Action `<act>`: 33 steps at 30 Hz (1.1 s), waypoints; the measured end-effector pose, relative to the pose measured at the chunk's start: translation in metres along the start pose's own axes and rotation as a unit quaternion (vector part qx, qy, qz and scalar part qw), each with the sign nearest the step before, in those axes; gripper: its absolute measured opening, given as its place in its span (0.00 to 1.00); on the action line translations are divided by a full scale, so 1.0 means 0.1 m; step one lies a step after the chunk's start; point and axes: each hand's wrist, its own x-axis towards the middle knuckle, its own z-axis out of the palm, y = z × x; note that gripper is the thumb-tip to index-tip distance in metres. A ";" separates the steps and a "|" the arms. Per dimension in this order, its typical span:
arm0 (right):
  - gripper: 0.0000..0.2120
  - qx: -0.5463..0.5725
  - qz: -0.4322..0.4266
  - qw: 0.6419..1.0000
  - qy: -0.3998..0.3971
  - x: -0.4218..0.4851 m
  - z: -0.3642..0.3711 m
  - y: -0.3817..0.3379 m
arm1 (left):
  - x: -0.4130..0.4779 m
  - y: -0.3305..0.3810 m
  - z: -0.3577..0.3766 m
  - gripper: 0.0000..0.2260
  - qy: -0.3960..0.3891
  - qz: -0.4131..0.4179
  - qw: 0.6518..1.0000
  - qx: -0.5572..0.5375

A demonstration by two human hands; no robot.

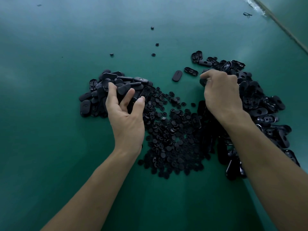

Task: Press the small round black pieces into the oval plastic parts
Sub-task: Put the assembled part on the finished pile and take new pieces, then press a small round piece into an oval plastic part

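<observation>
Oval parts (260,112) flank round pieces (170,139).

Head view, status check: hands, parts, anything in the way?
Left hand holds an oval part over the left pile. Right hand pinches a second oval part. Round pieces heaped between the hands. Nothing blocking.

Both bare forearms reach forward from the lower edge, well apart. The left forearm (86,185) runs up from the lower left; the left hand (126,117) shows its back and thumb side, its fingers (113,92) and thumb (140,101) curled round a few oval parts (124,90). The right forearm (270,160) comes from the lower right; the right hand (221,94) shows its back, knuckles up, fingers curled down and pinching one oval part (202,82)
</observation>
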 end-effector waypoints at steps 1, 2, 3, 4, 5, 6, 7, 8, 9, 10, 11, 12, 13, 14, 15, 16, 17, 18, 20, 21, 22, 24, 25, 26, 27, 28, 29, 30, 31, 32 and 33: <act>0.18 0.017 -0.004 1.000 0.006 0.01 0.00 0.00 | 0.00 0.00 0.00 0.36 -0.006 0.009 1.000 0.003; 0.17 0.044 -0.010 0.999 0.006 0.01 0.00 -0.01 | -0.01 0.00 0.00 0.37 -0.014 0.019 1.000 0.003; 0.15 0.085 -0.017 0.996 -0.002 0.00 0.00 -0.04 | -0.02 0.00 0.00 0.36 -0.024 0.030 0.999 0.001; 0.12 0.137 -0.025 0.990 -0.017 -0.01 -0.01 -0.07 | -0.03 0.00 0.00 0.33 -0.034 0.040 0.999 -0.002; 0.11 0.195 -0.032 0.979 -0.041 -0.03 -0.03 -0.10 | -0.04 -0.01 -0.01 0.29 -0.043 0.046 0.998 -0.003; 0.10 0.252 -0.040 0.964 -0.074 -0.05 -0.04 -0.14 | -0.04 -0.02 -0.01 0.24 -0.050 0.050 0.997 -0.001; 0.10 0.303 -0.051 0.945 -0.111 -0.08 -0.06 -0.18 | -0.04 -0.03 -0.01 0.19 -0.055 0.051 0.997 0.005; 0.11 0.341 -0.066 0.926 -0.145 -0.11 -0.06 -0.22 | -0.05 -0.03 -0.01 0.16 -0.059 0.054 0.997 0.010; 0.11 0.368 -0.085 0.910 -0.173 -0.15 -0.06 -0.26 | -0.05 -0.02 0.00 0.13 -0.065 0.057 0.996 0.012; 0.11 0.386 -0.103 0.895 -0.197 -0.18 -0.06 -0.31 | -0.06 -0.01 0.00 0.11 -0.072 0.059 0.996 0.011; 0.11 0.401 -0.117 0.882 -0.221 -0.21 -0.06 -0.34 | -0.07 -0.01 0.01 0.10 -0.081 0.059 0.995 0.011; 0.11 0.413 -0.127 0.868 -0.243 -0.24 -0.05 -0.38 | -0.07 0.00 0.01 0.08 -0.090 0.058 0.994 0.015; 0.11 0.422 -0.132 0.859 -0.260 -0.26 -0.04 -0.41 | -0.08 0.00 0.02 0.08 -0.096 0.058 0.993 0.021; 0.11 0.424 -0.134 0.855 -0.267 -0.28 -0.03 -0.43 | -0.08 0.00 0.01 0.07 -0.100 0.058 0.993 0.029; 0.11 0.423 -0.132 0.857 -0.264 -0.29 -0.02 -0.45 | -0.08 -0.01 0.01 0.07 -0.100 0.060 0.993 0.037; 0.11 0.421 -0.126 0.862 -0.253 -0.30 -0.01 -0.45 | -0.07 -0.01 0.00 0.06 -0.098 0.060 0.992 0.042; 0.10 0.419 -0.118 0.869 -0.236 -0.30 0.00 -0.46 | -0.07 -0.01 0.00 0.05 -0.096 0.059 0.993 0.042; 0.09 0.411 -0.110 0.878 -0.219 -0.31 0.00 -0.45 | -0.07 -0.01 -0.01 0.05 -0.094 0.057 0.993 0.037; 0.07 0.373 -0.099 0.901 -0.199 -0.31 0.01 -0.43 | -0.06 0.00 -0.01 0.04 -0.089 0.052 0.994 0.021; 0.05 0.354 -0.094 0.909 -0.200 -0.31 0.01 -0.41 | -0.06 0.00 -0.01 0.03 -0.087 0.049 0.995 0.012; 0.04 0.346 -0.089 0.911 -0.205 -0.31 0.01 -0.40 | -0.06 0.01 -0.01 0.03 -0.086 0.046 0.995 0.005; 0.02 0.365 -0.078 0.901 -0.221 -0.33 0.02 -0.40 | -0.06 0.01 -0.01 0.03 -0.085 0.041 0.996 -0.006; 0.02 0.382 -0.076 0.893 -0.225 -0.33 0.03 -0.40 | -0.06 0.01 0.00 0.03 -0.085 0.038 0.996 -0.008; 0.02 0.396 -0.074 0.888 -0.222 -0.34 0.03 -0.40 | -0.07 0.01 0.00 0.03 -0.085 0.034 0.996 -0.009; 0.03 0.406 -0.073 0.885 -0.217 -0.34 0.04 -0.41 | -0.07 0.02 0.00 0.04 -0.085 0.032 0.996 -0.011; 0.03 0.413 -0.072 0.883 -0.211 -0.35 0.04 -0.41 | -0.07 0.02 0.00 0.04 -0.085 0.030 0.996 -0.012; 0.04 0.417 -0.071 0.883 -0.206 -0.35 0.05 -0.40 | -0.06 0.02 0.00 0.04 -0.086 0.029 0.996 -0.012; 0.04 0.419 -0.071 0.883 -0.200 -0.35 0.05 -0.41 | -0.06 0.02 0.00 0.04 -0.090 0.030 0.995 -0.009; 0.04 0.420 -0.073 0.884 -0.193 -0.35 0.06 -0.41 | -0.07 0.02 0.00 0.04 -0.095 0.032 0.995 -0.003; 0.04 0.422 -0.075 0.884 -0.186 -0.35 0.06 -0.41 | -0.07 0.02 0.00 0.03 -0.102 0.035 0.994 0.004; 0.05 0.427 -0.076 0.883 -0.179 -0.35 0.06 -0.41 | -0.08 0.02 0.00 0.03 -0.107 0.040 0.993 0.011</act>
